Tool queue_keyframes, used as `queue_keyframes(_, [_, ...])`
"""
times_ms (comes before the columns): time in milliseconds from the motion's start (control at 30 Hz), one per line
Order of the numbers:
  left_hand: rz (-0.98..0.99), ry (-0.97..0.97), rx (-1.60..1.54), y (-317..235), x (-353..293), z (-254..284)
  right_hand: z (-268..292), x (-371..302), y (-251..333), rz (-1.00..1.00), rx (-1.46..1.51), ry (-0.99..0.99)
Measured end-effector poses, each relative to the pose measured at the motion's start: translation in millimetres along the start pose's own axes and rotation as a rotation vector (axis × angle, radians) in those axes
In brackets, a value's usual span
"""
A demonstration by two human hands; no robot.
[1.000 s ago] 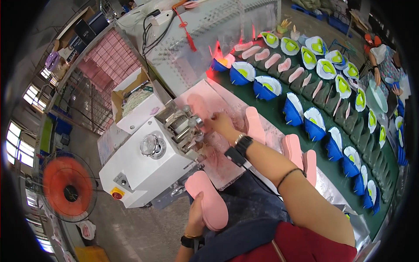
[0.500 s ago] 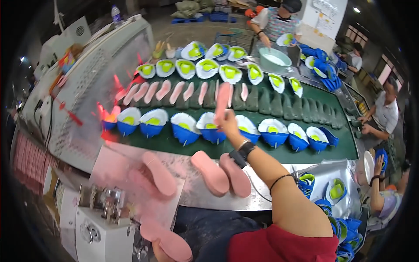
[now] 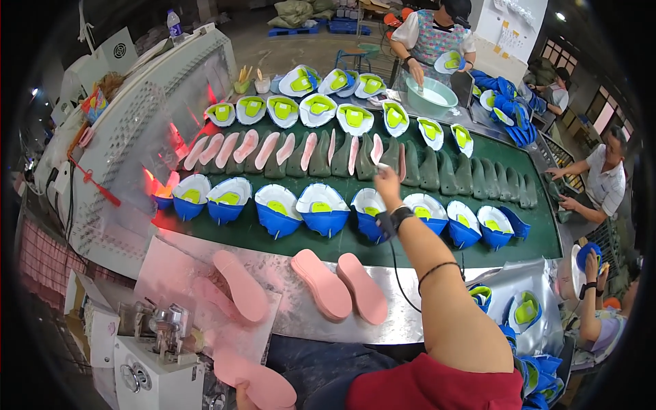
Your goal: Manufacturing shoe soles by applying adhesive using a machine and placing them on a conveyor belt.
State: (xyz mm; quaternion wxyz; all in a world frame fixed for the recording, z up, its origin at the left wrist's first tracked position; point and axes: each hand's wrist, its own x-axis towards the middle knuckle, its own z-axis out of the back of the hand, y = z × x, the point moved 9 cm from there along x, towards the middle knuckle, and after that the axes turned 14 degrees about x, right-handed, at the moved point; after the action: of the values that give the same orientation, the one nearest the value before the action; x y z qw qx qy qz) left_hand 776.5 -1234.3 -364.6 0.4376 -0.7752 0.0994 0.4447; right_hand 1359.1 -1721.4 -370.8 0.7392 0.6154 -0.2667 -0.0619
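At the lower edge, my left hand [image 3: 243, 395] grips a stack of pink insoles [image 3: 263, 384], most of its fingers hidden beneath. My right hand [image 3: 387, 186] reaches over the green belt to a row of dark green shoe lasts [image 3: 428, 169]. Its fingers are curled against a last, and what they hold, if anything, is hidden. Beside it a slim pink insole [image 3: 402, 162] lies along a last, and another insole [image 3: 376, 148] shows just beyond the fingertips. More pink insoles [image 3: 246, 145] lie on the lasts to the left.
Blue-and-white shoe uppers [image 3: 323, 208] line the belt's near side; more uppers [image 3: 318, 109] line its far side. Pink insole stacks [image 3: 321, 283] lie on the metal table [image 3: 403, 328]. A white machine [image 3: 160, 372] stands at lower left. Across the belt, a person [image 3: 437, 41] works by a green basin [image 3: 430, 96].
My right hand moved right and lost the raised pink insole it held; an insole now lies on a last beside it. The left hand keeps its stack. The whole view shifted slightly.
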Motion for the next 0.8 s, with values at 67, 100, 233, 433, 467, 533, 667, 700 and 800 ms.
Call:
queue_keyframes(67, [0.015,0.087,0.020,3,7,-9,-66,-66,80,0.338,0.121,0.215])
queue_keyframes(100, [-0.040,0.082,0.004,-2,10,-10,-106,-109,93,0.075,0.399,0.442])
queue_keyframes(233, [-0.286,0.037,0.039,-31,9,-15,-160,-357,188,-0.242,0.315,1.237])
queue_keyframes(433, [-0.250,-0.057,-0.068,-36,-2,-10,-181,-502,230,-0.300,0.141,1.404])
queue_keyframes(467, [-0.263,-0.016,-0.096,-37,-5,-7,-196,-500,228,-0.352,0.264,1.315])
queue_keyframes(533, [-0.171,0.000,-0.150,-25,-13,7,-235,-495,220,-0.423,0.475,1.217])
queue_keyframes(667, [-0.135,0.085,-0.165,-7,-30,20,-316,-507,199,-0.337,0.226,1.331])
queue_keyframes(700, [-0.127,0.094,-0.174,-2,-33,21,-332,-511,200,-0.370,0.283,1.334])
queue_keyframes(800, [-0.141,0.121,-0.197,4,-37,17,-351,-519,206,-0.468,0.267,1.312])
